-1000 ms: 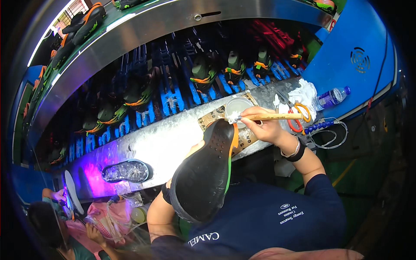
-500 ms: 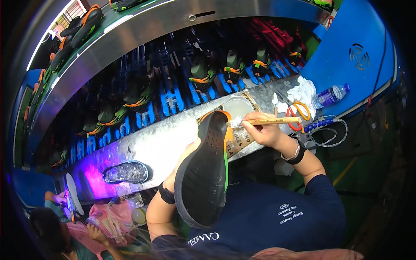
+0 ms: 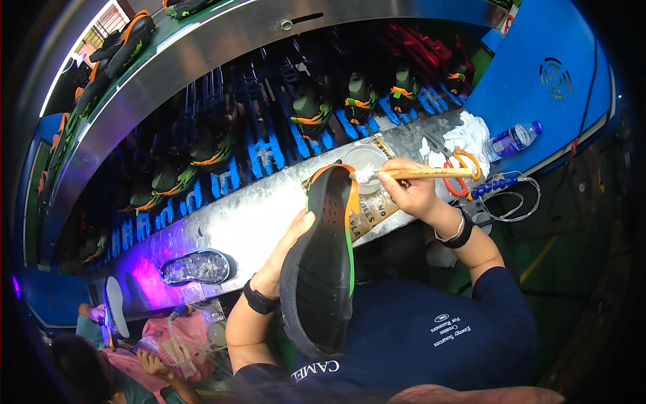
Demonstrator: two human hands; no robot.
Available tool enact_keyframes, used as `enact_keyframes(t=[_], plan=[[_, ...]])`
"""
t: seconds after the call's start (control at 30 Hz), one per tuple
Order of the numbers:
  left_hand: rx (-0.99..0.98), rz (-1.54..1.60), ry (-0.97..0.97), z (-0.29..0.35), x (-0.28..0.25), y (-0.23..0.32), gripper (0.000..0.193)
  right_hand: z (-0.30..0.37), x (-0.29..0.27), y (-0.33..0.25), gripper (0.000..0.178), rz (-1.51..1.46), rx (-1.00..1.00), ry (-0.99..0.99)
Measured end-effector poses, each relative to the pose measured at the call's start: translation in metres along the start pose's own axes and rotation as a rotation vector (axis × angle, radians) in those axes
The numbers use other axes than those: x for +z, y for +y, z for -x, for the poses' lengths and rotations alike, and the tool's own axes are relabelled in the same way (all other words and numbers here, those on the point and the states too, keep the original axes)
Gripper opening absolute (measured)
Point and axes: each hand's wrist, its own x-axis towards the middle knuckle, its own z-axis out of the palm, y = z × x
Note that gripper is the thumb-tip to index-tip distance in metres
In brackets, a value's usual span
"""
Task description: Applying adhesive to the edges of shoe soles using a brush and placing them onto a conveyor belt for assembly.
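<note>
My left hand (image 3: 288,244) is closed round the side of a black shoe (image 3: 316,269), its dark underside turned up and its edge trimmed in orange and green. The thumb lies along the rim; the other fingers are mostly hidden beneath. In my right hand (image 3: 416,196) is a brush (image 3: 420,173) with a pale wooden handle, gripped near the bristles. White stuff covers its tip, which is at the orange edge near the shoe's far end; contact is hard to tell. Just behind the tip sits a round whitish dish (image 3: 367,156) on brown cardboard (image 3: 377,214).
A dark shoe sole (image 3: 195,267) lies on the metal bench (image 3: 249,209). Scissors (image 3: 459,176), a white rag (image 3: 471,137), a bottle (image 3: 517,139) and a blue hose (image 3: 494,187) are at right. Behind are racked shoes (image 3: 311,108). A co-worker (image 3: 81,363) is lower left.
The brush tip has shifted slightly away from me along the shoe's orange edge. The shoe has tilted a little, its near end swinging right.
</note>
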Motion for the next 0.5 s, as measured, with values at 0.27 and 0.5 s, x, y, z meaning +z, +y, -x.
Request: enact_keyframes(t=[0.27,0.5], plan=[[0.006,-0.026,0.031,0.0,0.002,0.003,0.047,0.024,0.003,-0.012,0.007,-0.157,0.099,-0.126],[0.047,-0.132,-0.003,-0.004,-0.003,0.002,0.055,0.005,0.009,-0.004,0.006,0.028,-0.025,0.07]])
